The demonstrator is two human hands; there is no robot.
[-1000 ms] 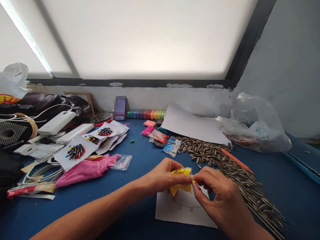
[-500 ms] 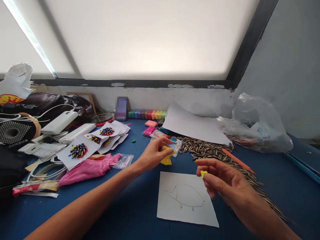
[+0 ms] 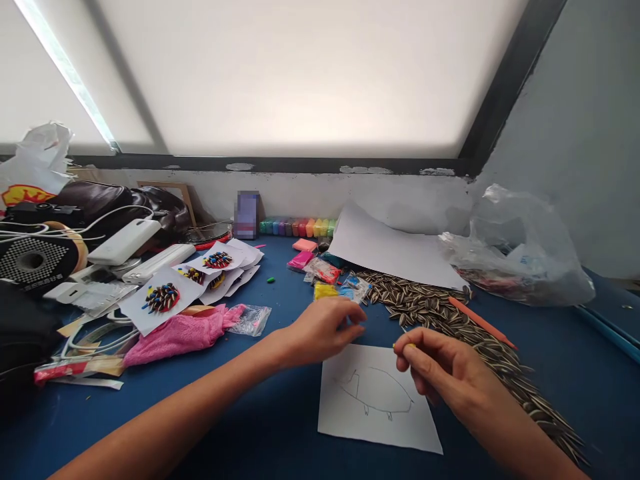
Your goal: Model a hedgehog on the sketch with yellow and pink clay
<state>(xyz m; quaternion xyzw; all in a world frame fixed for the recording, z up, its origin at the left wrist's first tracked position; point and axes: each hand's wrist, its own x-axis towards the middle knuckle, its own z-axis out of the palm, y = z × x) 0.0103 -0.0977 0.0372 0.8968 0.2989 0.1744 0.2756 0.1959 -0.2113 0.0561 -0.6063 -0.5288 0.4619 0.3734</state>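
Right hand's pinching a tiny yellow clay bit, paper near it; left hand's kinda loose, fingers parted, yellow packet just beyond.

Small yellow lump pinched in right fingers; white sheet flat, bearing legged oval outline.

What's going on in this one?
A person's right hand pinches a small yellow piece beside a white sheet bearing a line drawing. The left hand is open, apparently empty, near the sheet's far edge. Just beyond it lies a yellow packet; striped seeds are heaped beyond and to the right on the blue table.
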